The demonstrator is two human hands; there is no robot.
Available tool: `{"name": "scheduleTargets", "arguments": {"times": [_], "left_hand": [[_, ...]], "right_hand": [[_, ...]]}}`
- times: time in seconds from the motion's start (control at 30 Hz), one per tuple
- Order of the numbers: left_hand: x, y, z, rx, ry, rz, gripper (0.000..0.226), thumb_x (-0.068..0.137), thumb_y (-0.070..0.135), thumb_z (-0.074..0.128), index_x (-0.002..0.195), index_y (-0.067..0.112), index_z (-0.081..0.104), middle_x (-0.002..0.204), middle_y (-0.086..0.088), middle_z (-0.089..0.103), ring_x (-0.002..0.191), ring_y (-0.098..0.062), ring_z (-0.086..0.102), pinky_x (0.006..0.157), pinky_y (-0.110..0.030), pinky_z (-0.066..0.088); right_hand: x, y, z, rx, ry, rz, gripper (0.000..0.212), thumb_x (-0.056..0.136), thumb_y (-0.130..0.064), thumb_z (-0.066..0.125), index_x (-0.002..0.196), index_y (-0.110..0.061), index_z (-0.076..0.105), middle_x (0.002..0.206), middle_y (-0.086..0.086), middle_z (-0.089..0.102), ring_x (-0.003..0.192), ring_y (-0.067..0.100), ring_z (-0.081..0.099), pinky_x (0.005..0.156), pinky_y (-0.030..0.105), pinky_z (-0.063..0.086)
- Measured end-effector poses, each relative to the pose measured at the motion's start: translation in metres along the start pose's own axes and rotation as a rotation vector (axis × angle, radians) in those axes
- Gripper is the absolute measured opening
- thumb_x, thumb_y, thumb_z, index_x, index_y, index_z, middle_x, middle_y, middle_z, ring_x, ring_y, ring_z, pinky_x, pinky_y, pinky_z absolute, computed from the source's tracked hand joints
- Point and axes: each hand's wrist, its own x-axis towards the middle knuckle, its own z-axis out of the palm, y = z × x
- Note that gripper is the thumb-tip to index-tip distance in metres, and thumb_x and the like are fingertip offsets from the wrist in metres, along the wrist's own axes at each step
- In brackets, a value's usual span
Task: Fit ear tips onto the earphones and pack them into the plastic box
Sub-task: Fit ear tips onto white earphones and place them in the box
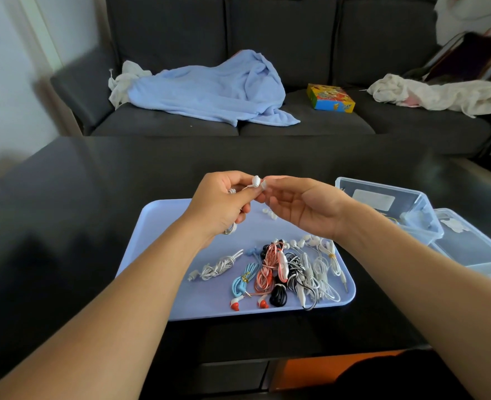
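Your left hand (224, 197) is raised over the far end of the tray (163, 226), fingers curled, pinching a white earbud (256, 181) between thumb and forefinger; its white cord (232, 228) loops down out of the same fist. Your right hand (302, 206) meets it from the other side, fingertips pinching a small white ear tip (264, 184) that touches the earbud. Whether the tip is seated on the earbud cannot be told.

On the lavender tray, a few loose ear tips (269, 213) lie just under your hands. At the near end lie bundled earphones: a white set (218, 267), a light blue set (245, 280), a pink set with red buds (267, 272), a black-and-white set (295, 272) and more white sets (325, 267), lying close together, several touching.

The clear plastic box (388, 203) stands open on the dark table (65, 226), just right of the tray, with some small items inside that are too blurred to name. Its lid (475, 249) lies beside it, further right.
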Motion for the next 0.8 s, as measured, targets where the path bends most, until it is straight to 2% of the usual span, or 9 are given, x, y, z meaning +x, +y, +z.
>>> {"name": "scheduleTargets", "arguments": {"times": [0.1, 0.23, 0.37, 0.63, 0.8], "left_hand": [[0.0019, 0.0, 0.0014, -0.006, 0.007, 0.004, 0.013, 0.093, 0.022, 0.07, 0.099, 0.011, 0.072, 0.086, -0.028, 0.067, 0.054, -0.016, 0.046, 0.047, -0.026, 0.038], [0.0029, 0.0008, 0.0008, -0.026, 0.03, -0.003, 0.015, 0.091, 0.013, 0.071, 0.103, 0.007, 0.064, 0.072, -0.014, 0.065, 0.05, -0.011, 0.05, 0.044, -0.024, 0.039], [0.003, 0.0001, -0.001, 0.009, 0.028, -0.004, 0.017, 0.09, 0.014, 0.073, 0.101, 0.007, 0.062, 0.084, -0.024, 0.072, 0.049, -0.012, 0.05, 0.043, -0.024, 0.039], [-0.001, 0.003, -0.0048, 0.015, 0.018, 0.028, 0.02, 0.089, 0.015, 0.074, 0.102, 0.007, 0.061, 0.079, -0.018, 0.074, 0.049, -0.011, 0.05, 0.043, -0.023, 0.04], [0.0008, 0.0014, -0.006, 0.094, 0.056, 0.042, 0.028, 0.087, 0.023, 0.077, 0.105, 0.012, 0.06, 0.079, -0.015, 0.073, 0.051, -0.011, 0.056, 0.047, -0.025, 0.045]], "right_hand": [[0.0005, -0.0003, -0.0007, 0.0, -0.008, 0.013, 0.017, 0.084, -0.009, 0.068, 0.099, -0.003, 0.073, 0.096, 0.014, 0.074, 0.087, 0.017, 0.07, 0.069, 0.018, 0.059], [0.0008, -0.0014, -0.0036, -0.055, -0.036, 0.035, 0.019, 0.091, -0.012, 0.066, 0.105, -0.004, 0.074, 0.1, 0.013, 0.074, 0.089, 0.015, 0.069, 0.071, 0.018, 0.058], [-0.0001, -0.0025, -0.0046, -0.085, -0.053, 0.014, 0.02, 0.095, -0.003, 0.059, 0.11, 0.001, 0.071, 0.1, 0.015, 0.074, 0.087, 0.016, 0.072, 0.077, 0.018, 0.059], [0.0043, 0.0044, 0.0004, 0.111, -0.039, 0.049, 0.021, 0.094, 0.001, 0.056, 0.11, 0.008, 0.067, 0.095, 0.019, 0.074, 0.083, 0.022, 0.075, 0.081, 0.023, 0.06], [0.0004, 0.003, 0.0009, 0.069, -0.026, 0.069, 0.03, 0.08, -0.007, 0.068, 0.109, 0.002, 0.071, 0.097, 0.016, 0.074, 0.086, 0.02, 0.074, 0.083, 0.026, 0.058]]}}
